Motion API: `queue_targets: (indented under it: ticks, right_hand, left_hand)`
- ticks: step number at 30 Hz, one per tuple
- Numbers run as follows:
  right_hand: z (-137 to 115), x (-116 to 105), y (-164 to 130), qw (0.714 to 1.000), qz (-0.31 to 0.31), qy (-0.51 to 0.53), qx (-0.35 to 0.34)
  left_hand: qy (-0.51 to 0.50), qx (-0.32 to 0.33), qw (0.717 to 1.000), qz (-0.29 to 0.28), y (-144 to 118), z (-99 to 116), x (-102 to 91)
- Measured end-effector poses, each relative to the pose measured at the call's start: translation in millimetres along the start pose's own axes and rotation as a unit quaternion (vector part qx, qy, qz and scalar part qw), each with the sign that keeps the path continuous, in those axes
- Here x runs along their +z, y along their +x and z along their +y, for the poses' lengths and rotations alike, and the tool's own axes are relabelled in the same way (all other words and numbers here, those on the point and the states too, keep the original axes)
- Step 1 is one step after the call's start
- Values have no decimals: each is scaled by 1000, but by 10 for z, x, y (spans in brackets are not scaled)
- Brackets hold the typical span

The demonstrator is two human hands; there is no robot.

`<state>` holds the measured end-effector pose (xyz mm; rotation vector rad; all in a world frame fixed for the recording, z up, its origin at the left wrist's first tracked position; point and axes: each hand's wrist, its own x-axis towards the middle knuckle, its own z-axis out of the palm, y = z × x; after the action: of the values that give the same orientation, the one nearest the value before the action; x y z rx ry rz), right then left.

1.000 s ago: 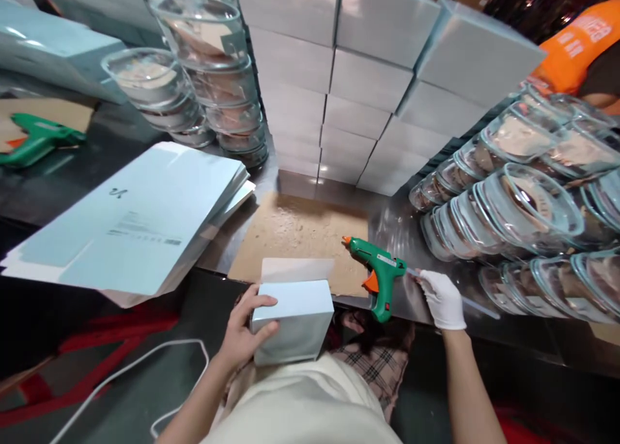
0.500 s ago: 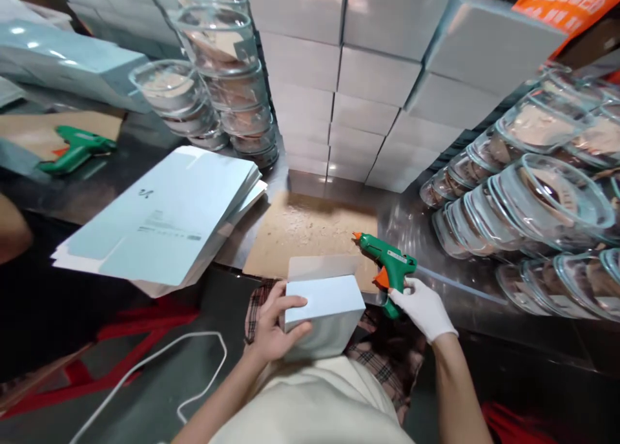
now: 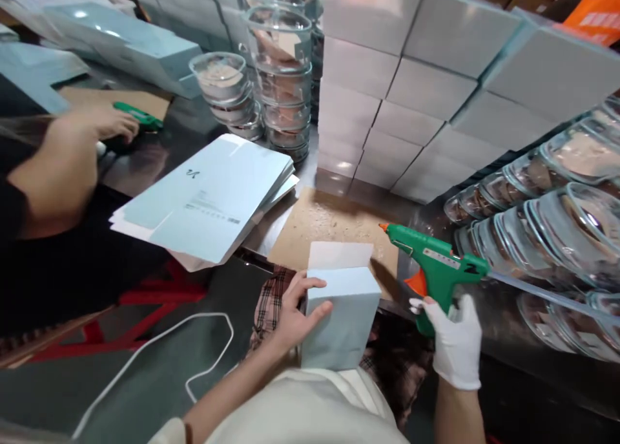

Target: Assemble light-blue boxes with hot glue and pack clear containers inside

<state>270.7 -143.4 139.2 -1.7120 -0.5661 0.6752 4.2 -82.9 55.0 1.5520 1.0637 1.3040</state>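
My bare left hand (image 3: 298, 311) grips the left side of a pale blue carton (image 3: 341, 324) on my lap, thumb and fingers bent round its upper edge. One flap of the carton (image 3: 340, 254) stands up on its far side. My right hand (image 3: 455, 337), in a white glove, is wrapped round the handle of a green hot glue gun (image 3: 436, 260) with an orange trigger. The gun is lifted to the right of the carton, its orange nozzle pointing left. A clear glue stick (image 3: 542, 289) runs out of its back end.
A stack of flat pale blue carton blanks (image 3: 208, 192) lies at the left. A cardboard sheet (image 3: 334, 214) covers the table ahead. Finished boxes (image 3: 402, 88) rise behind it, flanked by stacked clear tubs (image 3: 283, 75). A co-worker's hand (image 3: 97, 124) touches another glue gun (image 3: 140, 116).
My right hand has raised the glue gun off the table and nearer to me. The view has swung left. A co-worker's hand has come onto the other glue gun.
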Motion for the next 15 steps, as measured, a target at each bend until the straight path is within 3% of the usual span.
queue_targets:
  ticks: [3, 5, 11, 15]
  right_hand:
    - [-75, 51, 117, 981, -167, 38, 90]
    - [-65, 86, 187, 966, -222, 20, 129]
    - [-3, -68, 86, 988, -142, -38, 51]
    - [29, -241, -168, 988, -89, -107, -69]
  left_hand:
    - [5, 9, 1000, 6, 35, 47, 18]
    - [14, 11, 1000, 10, 33, 73, 24]
    - [36, 9, 999, 36, 0, 169, 67]
    - [26, 9, 999, 17, 56, 263, 178]
